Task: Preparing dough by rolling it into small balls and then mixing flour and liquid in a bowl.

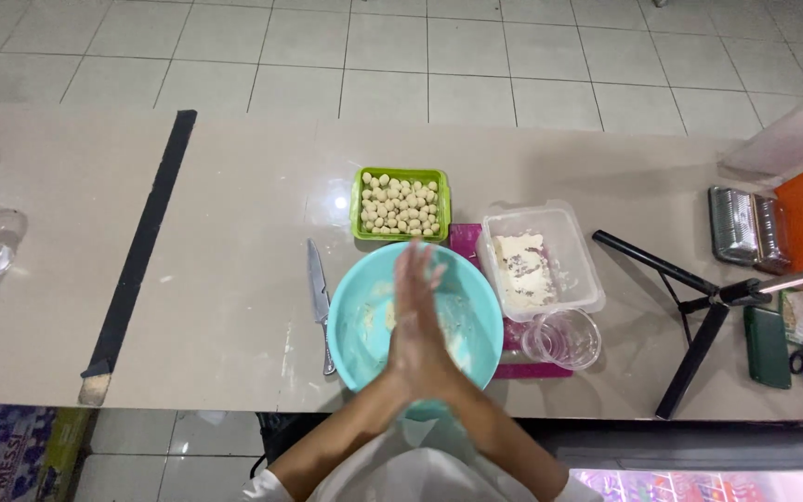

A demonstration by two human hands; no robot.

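Left hand [408, 321] & right hand [427, 325] are pressed flat palm-to-palm over the teal bowl [364, 307], w/ whatever is rolled between them hidden, so crumbs are caught, green tray of balls [400, 204] kept near.

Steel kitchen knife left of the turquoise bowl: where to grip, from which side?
Judging by its pose, grip the steel kitchen knife by the end nearest the person, at the table edge, coming from its open left side. The turquoise plastic bowl crowds its right, and the blade points away toward the green box of pale balls.
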